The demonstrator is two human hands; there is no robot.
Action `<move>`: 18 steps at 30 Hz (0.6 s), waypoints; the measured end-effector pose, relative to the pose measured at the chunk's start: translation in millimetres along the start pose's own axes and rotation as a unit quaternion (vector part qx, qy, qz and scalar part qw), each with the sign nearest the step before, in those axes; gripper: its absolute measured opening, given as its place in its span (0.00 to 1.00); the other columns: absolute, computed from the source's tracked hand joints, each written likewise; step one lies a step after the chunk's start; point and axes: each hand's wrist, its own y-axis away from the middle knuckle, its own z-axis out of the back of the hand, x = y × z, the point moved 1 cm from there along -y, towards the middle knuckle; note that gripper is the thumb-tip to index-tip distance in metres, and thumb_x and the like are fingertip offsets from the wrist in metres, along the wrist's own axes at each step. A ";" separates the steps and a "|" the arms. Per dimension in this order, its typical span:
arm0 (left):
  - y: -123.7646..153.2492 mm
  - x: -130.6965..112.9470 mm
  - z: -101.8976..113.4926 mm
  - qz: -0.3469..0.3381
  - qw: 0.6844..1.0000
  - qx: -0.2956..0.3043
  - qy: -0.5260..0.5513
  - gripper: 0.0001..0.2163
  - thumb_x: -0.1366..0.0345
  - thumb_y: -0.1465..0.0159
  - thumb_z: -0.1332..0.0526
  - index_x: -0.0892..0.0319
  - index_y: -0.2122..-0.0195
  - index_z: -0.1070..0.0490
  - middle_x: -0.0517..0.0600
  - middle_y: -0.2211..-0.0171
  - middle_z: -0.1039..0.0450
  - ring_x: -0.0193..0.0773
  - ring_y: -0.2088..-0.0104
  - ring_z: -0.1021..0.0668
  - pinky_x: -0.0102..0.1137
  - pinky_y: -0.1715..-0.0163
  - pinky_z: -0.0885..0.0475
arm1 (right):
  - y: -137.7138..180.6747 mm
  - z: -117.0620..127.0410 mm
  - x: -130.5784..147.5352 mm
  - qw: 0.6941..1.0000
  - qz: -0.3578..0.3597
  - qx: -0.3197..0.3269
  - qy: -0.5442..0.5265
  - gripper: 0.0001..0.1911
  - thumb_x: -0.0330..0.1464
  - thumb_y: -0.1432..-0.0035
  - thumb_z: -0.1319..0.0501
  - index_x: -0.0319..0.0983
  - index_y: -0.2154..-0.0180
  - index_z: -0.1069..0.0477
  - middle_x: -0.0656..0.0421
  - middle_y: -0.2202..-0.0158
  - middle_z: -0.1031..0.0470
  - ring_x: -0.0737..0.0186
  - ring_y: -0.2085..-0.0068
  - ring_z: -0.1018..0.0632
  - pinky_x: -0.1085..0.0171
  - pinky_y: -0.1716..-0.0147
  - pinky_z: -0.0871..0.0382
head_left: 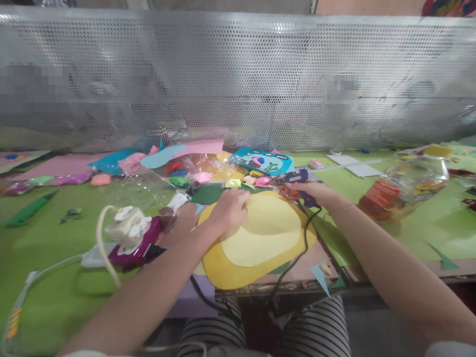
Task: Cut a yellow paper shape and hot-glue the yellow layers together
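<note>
My right hand [322,193] is wrapped round a blue and orange hot glue gun [298,176], whose nozzle points left just past the far edge of the papers. A black cord [306,230] trails from the gun towards me. Curled fingers of my left hand [231,207] rest at the upper left edge of a yellow paper cutout [226,275]; the fingertips are partly hidden. On that cutout lies a smaller pale yellow paper shape [260,245]. Small clay packets, including a light yellow one [233,183] and a pink one [262,182], lie just beyond my hands.
A perforated metal screen [238,79] stands across the back. To the left are a purple power strip with plugs [137,243] and a green cutter knife [29,210]. A blue decorated piece [264,161] lies behind the glue gun. At right leans a bottle of amber liquid [405,186].
</note>
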 end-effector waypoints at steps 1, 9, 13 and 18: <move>-0.5 1.2 0.4 0.004 1.000 -0.020 0.009 0.09 0.76 0.50 0.48 0.56 0.72 0.34 0.51 0.69 0.30 0.44 0.61 0.29 0.36 0.62 0.36 | 1.5 -1.4 1.8 1.000 0.004 0.002 0.002 0.11 0.37 0.51 0.34 0.37 0.66 0.25 0.52 0.62 0.22 0.61 0.62 0.22 0.68 0.66 0.26; -1.3 14.5 1.0 0.053 0.982 -0.091 0.156 0.03 0.71 0.48 0.44 0.57 0.76 0.35 0.50 0.63 0.34 0.40 0.57 0.31 0.34 0.54 0.36 | 9.4 -26.4 6.9 0.997 0.010 0.043 0.064 0.15 0.41 0.57 0.32 0.35 0.71 0.26 0.55 0.68 0.23 0.66 0.71 0.24 0.69 0.72 0.28; -4.3 22.7 -5.4 0.057 0.971 -0.088 0.214 0.05 0.71 0.49 0.46 0.58 0.80 0.38 0.49 0.67 0.34 0.38 0.60 0.29 0.33 0.55 0.35 | 7.9 -37.4 -0.5 0.992 0.001 0.064 0.108 0.15 0.42 0.55 0.33 0.36 0.73 0.26 0.56 0.73 0.24 0.68 0.74 0.25 0.71 0.76 0.31; -5.3 23.9 -9.1 0.053 0.972 -0.069 0.217 0.05 0.70 0.50 0.45 0.58 0.82 0.39 0.49 0.68 0.33 0.40 0.59 0.28 0.35 0.54 0.36 | 5.6 -38.8 -7.2 0.978 -0.040 0.095 0.180 0.16 0.44 0.56 0.33 0.36 0.75 0.27 0.56 0.76 0.25 0.67 0.76 0.27 0.71 0.80 0.33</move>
